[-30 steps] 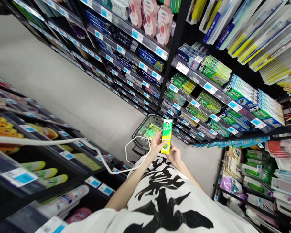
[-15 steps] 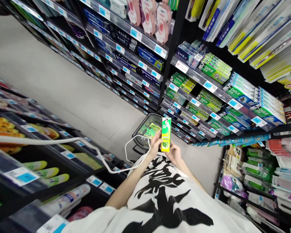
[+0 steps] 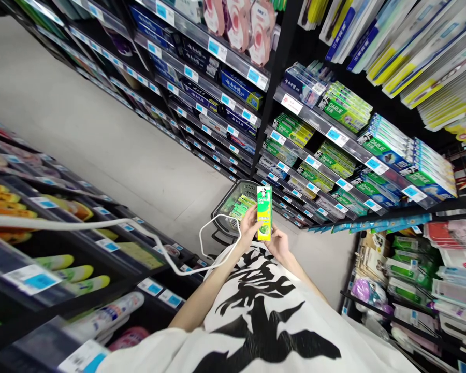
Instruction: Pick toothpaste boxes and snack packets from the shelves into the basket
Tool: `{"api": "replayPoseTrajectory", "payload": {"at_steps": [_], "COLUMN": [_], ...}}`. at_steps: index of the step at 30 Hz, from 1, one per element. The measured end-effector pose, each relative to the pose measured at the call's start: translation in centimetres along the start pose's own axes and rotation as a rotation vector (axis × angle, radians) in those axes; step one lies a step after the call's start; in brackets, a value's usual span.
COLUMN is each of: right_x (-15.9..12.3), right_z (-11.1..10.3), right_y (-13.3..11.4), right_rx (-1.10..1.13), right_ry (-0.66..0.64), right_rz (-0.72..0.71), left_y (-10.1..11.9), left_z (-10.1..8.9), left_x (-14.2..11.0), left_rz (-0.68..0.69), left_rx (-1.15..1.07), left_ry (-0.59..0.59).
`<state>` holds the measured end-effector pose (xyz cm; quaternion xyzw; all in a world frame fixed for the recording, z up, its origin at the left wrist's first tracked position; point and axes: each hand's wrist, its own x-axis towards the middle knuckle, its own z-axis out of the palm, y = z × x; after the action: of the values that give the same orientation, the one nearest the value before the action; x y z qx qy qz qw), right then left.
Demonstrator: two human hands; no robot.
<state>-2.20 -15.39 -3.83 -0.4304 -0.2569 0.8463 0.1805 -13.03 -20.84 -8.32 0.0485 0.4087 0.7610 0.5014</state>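
Note:
A green and yellow toothpaste box (image 3: 264, 211) stands upright in front of my body, its printed front facing me. My left hand (image 3: 249, 228) grips its left side, thumb across the front. From the lower right, my right hand (image 3: 279, 245) is closed around the other edge; some of its fingers are hidden behind the box. Just beyond my left hand, on the floor, is a grey shopping basket (image 3: 227, 199) with several green and yellow boxes (image 3: 241, 208) inside. A white cable (image 3: 155, 241) loops past my left wrist.
Shelves of toothpaste boxes (image 3: 344, 106) rise ahead and to the right, with hanging toothbrush packs (image 3: 423, 67) above. On the left, a lower shelf holds yellow-capped bottles (image 3: 75, 272). Grey floor (image 3: 140, 150) runs between the shelves. Packaged goods (image 3: 411, 269) hang at the right.
The toothpaste box has shifted very slightly left and up in view, and my left thumb sits a little differently on its front. Both hands still hold it.

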Motion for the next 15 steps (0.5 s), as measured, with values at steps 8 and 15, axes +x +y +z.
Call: {"api": "replayPoseTrajectory", "payload": {"at_steps": [8,15], "right_x": [-0.39,-0.51], "right_z": [-0.39,-0.96], "right_y": [0.23,0.66], "right_rx": [-0.113,-0.278], "right_ry": [0.059,0.067], "right_rz": [-0.122,-0.232], "left_y": [-0.28,-0.15], "left_z": [0.35,0.59], "left_x": [0.07,0.38], "left_rz": [-0.007,-0.026], "left_rx": [0.025,0.050], "left_ry": [0.009,0.021]}}
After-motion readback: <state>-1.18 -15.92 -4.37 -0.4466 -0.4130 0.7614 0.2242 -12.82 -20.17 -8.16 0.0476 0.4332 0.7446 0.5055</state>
